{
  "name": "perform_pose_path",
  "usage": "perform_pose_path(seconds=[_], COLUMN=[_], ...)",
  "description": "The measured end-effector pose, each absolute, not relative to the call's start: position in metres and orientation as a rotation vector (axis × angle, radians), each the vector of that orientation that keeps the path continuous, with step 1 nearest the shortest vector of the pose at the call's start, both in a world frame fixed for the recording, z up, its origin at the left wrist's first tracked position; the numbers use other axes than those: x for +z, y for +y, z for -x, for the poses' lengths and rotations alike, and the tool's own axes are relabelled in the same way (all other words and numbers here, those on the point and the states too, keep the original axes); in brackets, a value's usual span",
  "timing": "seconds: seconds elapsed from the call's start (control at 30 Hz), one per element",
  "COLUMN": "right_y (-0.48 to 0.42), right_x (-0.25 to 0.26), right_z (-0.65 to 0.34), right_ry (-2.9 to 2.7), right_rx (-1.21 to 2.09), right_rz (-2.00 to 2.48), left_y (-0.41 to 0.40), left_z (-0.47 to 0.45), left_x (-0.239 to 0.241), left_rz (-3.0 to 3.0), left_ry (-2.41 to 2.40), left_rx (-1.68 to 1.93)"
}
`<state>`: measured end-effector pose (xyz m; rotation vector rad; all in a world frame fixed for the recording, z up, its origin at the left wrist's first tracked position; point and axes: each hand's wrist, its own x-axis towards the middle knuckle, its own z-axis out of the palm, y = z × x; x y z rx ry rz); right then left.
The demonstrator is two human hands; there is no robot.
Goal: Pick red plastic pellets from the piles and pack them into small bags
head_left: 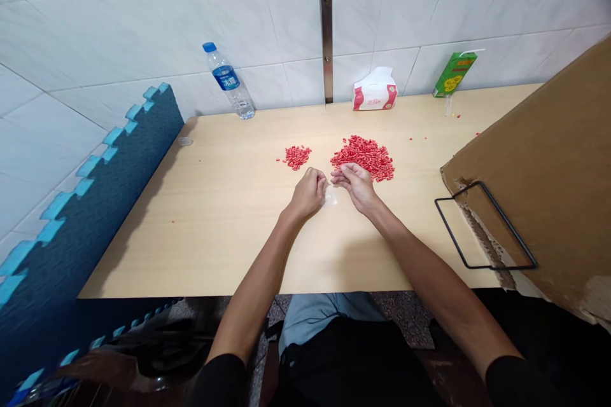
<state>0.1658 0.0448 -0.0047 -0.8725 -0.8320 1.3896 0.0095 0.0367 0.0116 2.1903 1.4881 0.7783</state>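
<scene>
My left hand (310, 193) is closed, its fingers curled together just above the table; what they hold, if anything, is hidden. Close by on its right, my right hand (356, 186) has thumb and fingertips drawn together at the near edge of a large pile of small red pellet-like pieces (365, 154). Whatever is between those fingertips is too small to make out. A thin clear plastic piece (330, 198) shows below and between the two hands. Beyond my left hand lies a smaller pile of the same red pieces (296, 157).
Along the tiled wall stand a water bottle (231, 84), a tissue pack (375, 90) and a green drink carton (454, 75). A blue foam panel (109, 172) borders the left side. At right are a cardboard box (539, 165) and a black wire frame (496, 267).
</scene>
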Motion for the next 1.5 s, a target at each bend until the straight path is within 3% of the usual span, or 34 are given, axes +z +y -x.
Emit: perform_pose_path(seconds=[0.17,0.63,1.5], right_y=[0.043,0.042,0.038], right_x=[-0.002,-0.015,-0.016], right_z=[-0.172,-0.163,-0.159], right_ry=[-0.812,-1.075,-1.194], right_rx=[1.529,1.289,1.133], right_rz=[0.817,0.860,0.945], left_y=[0.034,0.027,0.029], left_z=[-0.016,-0.028,-0.031], left_x=[0.010,0.011,0.009], left_rz=[-2.180,-2.003,-1.842], left_ry=[1.492,1.448,1.459], left_rx=[0.884,0.971,1.000])
